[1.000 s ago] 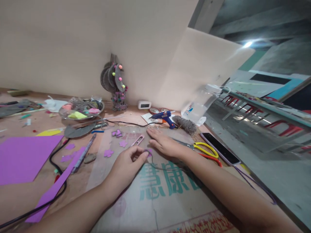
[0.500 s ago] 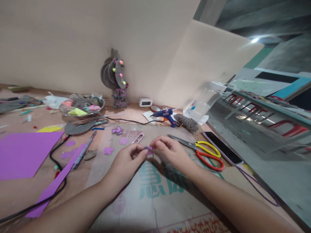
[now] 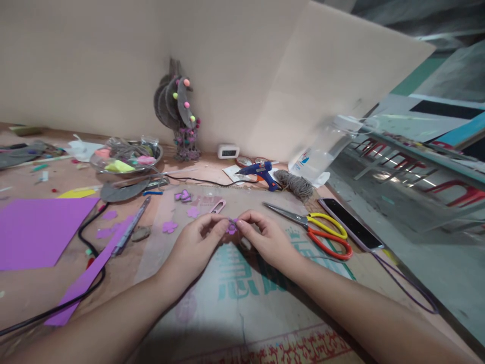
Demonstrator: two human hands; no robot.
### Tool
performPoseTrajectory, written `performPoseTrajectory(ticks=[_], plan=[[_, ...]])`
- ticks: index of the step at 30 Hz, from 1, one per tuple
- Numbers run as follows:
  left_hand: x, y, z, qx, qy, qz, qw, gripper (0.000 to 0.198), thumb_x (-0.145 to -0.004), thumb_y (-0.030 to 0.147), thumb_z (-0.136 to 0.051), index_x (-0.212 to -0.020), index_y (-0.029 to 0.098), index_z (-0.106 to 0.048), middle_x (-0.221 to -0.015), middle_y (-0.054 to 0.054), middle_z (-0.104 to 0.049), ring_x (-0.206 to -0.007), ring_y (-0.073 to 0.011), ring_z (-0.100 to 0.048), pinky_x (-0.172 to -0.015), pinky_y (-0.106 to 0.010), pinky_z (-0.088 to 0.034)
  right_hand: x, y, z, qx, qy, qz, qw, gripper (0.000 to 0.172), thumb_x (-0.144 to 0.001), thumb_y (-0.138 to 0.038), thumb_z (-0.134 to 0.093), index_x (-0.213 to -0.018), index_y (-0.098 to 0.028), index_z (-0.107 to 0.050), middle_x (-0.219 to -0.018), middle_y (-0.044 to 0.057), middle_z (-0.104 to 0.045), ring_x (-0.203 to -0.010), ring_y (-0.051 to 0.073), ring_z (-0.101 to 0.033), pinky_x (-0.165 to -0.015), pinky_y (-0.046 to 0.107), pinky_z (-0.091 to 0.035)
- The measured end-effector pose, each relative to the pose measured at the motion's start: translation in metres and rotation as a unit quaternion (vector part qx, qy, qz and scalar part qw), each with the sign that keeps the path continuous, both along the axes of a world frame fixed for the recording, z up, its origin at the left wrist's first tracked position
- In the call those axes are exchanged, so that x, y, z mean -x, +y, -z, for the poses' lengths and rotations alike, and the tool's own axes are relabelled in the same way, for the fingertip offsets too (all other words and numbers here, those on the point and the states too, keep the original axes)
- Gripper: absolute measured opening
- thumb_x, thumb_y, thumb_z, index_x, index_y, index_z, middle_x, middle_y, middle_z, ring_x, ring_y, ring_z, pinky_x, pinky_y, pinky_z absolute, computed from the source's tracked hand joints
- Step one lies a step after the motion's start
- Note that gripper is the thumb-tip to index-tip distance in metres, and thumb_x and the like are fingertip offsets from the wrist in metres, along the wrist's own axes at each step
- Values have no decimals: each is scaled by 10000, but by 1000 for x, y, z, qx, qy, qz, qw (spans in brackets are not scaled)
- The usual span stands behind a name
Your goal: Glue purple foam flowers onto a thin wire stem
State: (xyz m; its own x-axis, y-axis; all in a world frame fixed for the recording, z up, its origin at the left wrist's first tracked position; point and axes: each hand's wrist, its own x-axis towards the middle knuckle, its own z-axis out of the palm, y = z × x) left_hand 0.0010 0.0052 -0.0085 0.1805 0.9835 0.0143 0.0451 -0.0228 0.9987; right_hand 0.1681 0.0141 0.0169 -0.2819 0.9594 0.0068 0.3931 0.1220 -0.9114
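Between my two hands is a small purple flower cutout (image 3: 232, 228) with a thin grey strand along its edge. My left hand (image 3: 200, 242) pinches its left side between thumb and forefinger. On the right side, the thumb and fingertips of my right hand (image 3: 270, 243) are closed on it too. Just beyond my left hand lie loose purple flower cutouts (image 3: 170, 227), a small stack of grey-edged flowers (image 3: 183, 195) and a pink clip-like piece (image 3: 219, 206). Scissors (image 3: 308, 222) with yellow and red handles rest to the right of my right hand.
A blue glue gun (image 3: 261, 173), grey yarn skein (image 3: 294, 184) and clear bottle (image 3: 325, 151) stand behind. At right lies a phone (image 3: 350, 222); at left, a purple sheet (image 3: 41, 232), pen (image 3: 132, 226) and black cable (image 3: 81, 247). A metal bowl (image 3: 159, 157) holds scraps.
My right hand has closed in on the flower, its fingertips now at the flower's right side. More of the purple petals shows between the hands. The view has shifted slightly.
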Motion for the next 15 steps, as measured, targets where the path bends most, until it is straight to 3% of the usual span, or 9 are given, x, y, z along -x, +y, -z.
performPoseTrajectory(ticks=[15], plan=[[1, -1, -1, -9, 3, -2, 1000, 246, -874, 370, -502, -790, 162, -603, -687, 9, -604, -669, -126, -568, -638, -232, -444, 3, -2, -1, -52, -41, 5, 998, 197, -863, -338, -493, -772, -180, -568, -686, -2, -608, -643, 126, -550, -628, 236, -444]])
